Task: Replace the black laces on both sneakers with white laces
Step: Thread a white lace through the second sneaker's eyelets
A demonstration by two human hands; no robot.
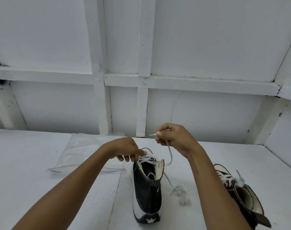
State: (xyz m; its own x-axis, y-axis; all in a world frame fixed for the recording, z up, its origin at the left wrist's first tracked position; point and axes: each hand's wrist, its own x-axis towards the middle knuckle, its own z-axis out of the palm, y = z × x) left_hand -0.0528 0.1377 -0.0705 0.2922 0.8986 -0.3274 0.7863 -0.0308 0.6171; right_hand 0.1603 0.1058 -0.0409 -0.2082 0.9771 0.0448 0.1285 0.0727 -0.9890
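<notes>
A black high-top sneaker [147, 188] stands in the middle of the white table, heel toward me, with a white lace [147, 159] crossed through its lower eyelets. My left hand [128, 151] pinches one lace strand at the sneaker's left side. My right hand [173, 137] is raised above and to the right, pinching the other lace end near its tip; that strand [170, 153] hangs down to the shoe. A second black sneaker [241, 195] with white lacing lies at the right.
A clear zip bag [78, 155] lies flat on the table [41, 188] left of the shoe. A loose heap of white lace [181, 195] sits between the two sneakers. A white panelled wall [141, 63] rises behind the table.
</notes>
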